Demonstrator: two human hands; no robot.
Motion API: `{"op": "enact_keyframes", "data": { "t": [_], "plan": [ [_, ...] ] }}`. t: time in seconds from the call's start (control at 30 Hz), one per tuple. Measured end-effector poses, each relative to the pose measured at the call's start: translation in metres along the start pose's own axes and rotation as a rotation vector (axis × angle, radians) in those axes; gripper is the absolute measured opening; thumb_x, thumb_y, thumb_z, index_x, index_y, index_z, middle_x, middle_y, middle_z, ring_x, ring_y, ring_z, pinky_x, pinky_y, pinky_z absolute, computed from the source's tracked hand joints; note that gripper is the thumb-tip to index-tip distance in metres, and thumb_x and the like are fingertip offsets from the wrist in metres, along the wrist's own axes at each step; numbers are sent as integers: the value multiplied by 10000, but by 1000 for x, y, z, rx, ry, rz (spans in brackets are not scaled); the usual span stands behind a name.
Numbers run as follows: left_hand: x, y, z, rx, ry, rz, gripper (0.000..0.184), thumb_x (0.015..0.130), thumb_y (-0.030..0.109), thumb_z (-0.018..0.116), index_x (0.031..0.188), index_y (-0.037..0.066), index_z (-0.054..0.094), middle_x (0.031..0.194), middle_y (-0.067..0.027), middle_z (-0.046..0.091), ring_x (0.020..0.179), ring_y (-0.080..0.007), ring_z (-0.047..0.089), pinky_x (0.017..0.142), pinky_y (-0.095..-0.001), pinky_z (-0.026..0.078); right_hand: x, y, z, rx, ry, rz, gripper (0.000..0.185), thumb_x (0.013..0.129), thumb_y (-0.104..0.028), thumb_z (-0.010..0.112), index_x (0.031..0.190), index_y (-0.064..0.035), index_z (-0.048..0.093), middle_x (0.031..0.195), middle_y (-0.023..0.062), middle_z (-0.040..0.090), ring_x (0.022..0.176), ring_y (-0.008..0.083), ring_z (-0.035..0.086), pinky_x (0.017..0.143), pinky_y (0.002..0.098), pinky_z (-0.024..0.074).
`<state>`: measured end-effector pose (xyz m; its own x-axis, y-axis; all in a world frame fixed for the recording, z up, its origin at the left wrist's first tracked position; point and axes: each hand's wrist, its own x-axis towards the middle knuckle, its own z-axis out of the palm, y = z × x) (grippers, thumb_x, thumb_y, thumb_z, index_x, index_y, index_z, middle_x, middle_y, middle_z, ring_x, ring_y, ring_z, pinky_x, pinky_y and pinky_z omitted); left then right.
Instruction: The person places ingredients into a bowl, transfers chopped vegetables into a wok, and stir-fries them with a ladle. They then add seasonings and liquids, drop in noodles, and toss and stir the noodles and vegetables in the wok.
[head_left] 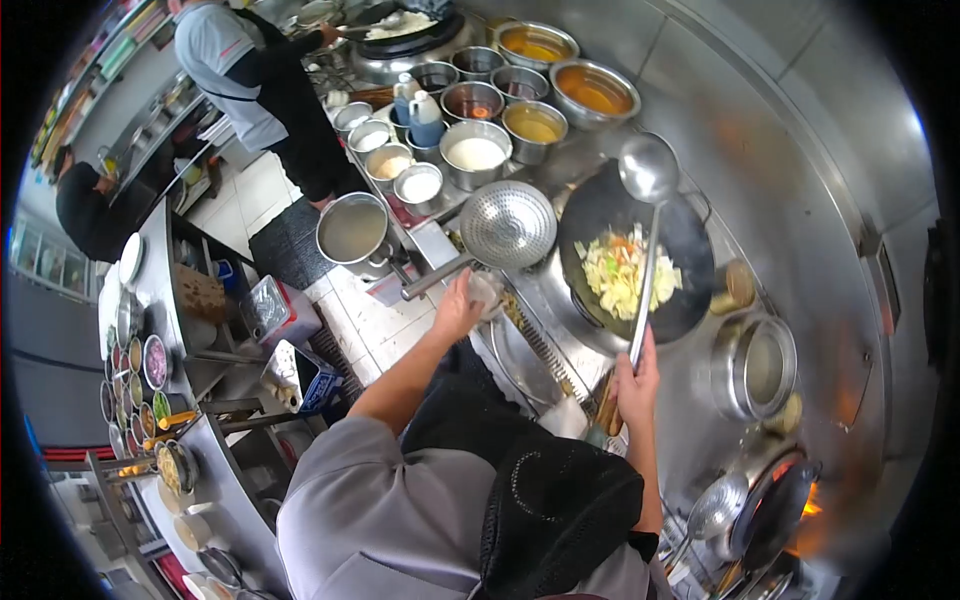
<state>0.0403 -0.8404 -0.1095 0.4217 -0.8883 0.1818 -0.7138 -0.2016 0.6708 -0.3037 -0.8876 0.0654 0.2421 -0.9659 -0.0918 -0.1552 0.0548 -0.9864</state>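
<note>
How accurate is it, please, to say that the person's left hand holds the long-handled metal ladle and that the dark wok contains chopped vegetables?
The hand is wrong: in the head view, the right hand, not the left hand, holds the long-handled metal ladle. The dark wok does contain chopped vegetables.

Left arm [405,375] extends forward; right fingers [645,362] curl closed.

I see an open gap between left hand [460,308] and right hand [637,380], narrowed by the left's clear cup [487,292]. Strainer [508,225] blocks just ahead of the left. Ladle [650,172] bars the right's front, over wok [695,250]. Steel pot [757,367]: obstacle right of the right.
</note>
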Motion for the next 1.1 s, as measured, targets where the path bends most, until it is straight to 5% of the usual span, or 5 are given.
{"op": "enact_keyframes", "data": {
  "t": [0.13, 0.27, 0.6, 0.8, 1.1],
  "plan": [
    [8, 11, -62, -79, 58, 48, 719, 853, 129, 719, 1456, -47, 368, 1373, -266, 501, 1252, -437, 524, 1063, -452, 445, 59, -33, 71, 98, -204, 47, 663, 998, -36, 552, 1584, -68, 243, 739, 0, 511, 458, 60, 450, 394, 234, 392],
    [68, -21, -112, -232, 289, -3, 664, 813, 24, 726, 1398, -46, 419, 1287, -233, 535, 1172, -382, 555, 1004, -425, 470, 143, -71, 160, 120, -376, 35, 650, 994, -33, 556, 1576, -97, 274, 732, 11, 531, 465, 73, 472, 390, 250, 413],
    [296, -104, -125, -96, 401, 8, 1090, 699, 120, 853, 1526, -62, 166, 1465, -301, 351, 1366, -475, 355, 1162, -503, 302, 359, -107, 377, -183, -473, 82, 687, 938, -125, 617, 1553, -46, 319, 727, 55, 592, 502, 129, 566, 407, 303, 468],
    [345, -129, -107, -54, 338, -37, 1217, 644, 169, 910, 1546, -34, 119, 1447, -292, 379, 1370, -462, 358, 1164, -504, 301, 390, -109, 412, -336, -480, 155, 713, 940, -102, 618, 1565, -42, 279, 688, 20, 554, 503, 102, 539, 400, 288, 457],
    [365, -131, -104, -55, 352, -77, 1144, 594, 262, 945, 1486, -30, 291, 1312, -225, 523, 1265, -413, 449, 1113, -498, 349, 370, -129, 396, 12, -449, 251, 732, 939, -106, 629, 1567, -34, 260, 759, 31, 548, 500, 99, 525, 401, 278, 445]
  ]
}}
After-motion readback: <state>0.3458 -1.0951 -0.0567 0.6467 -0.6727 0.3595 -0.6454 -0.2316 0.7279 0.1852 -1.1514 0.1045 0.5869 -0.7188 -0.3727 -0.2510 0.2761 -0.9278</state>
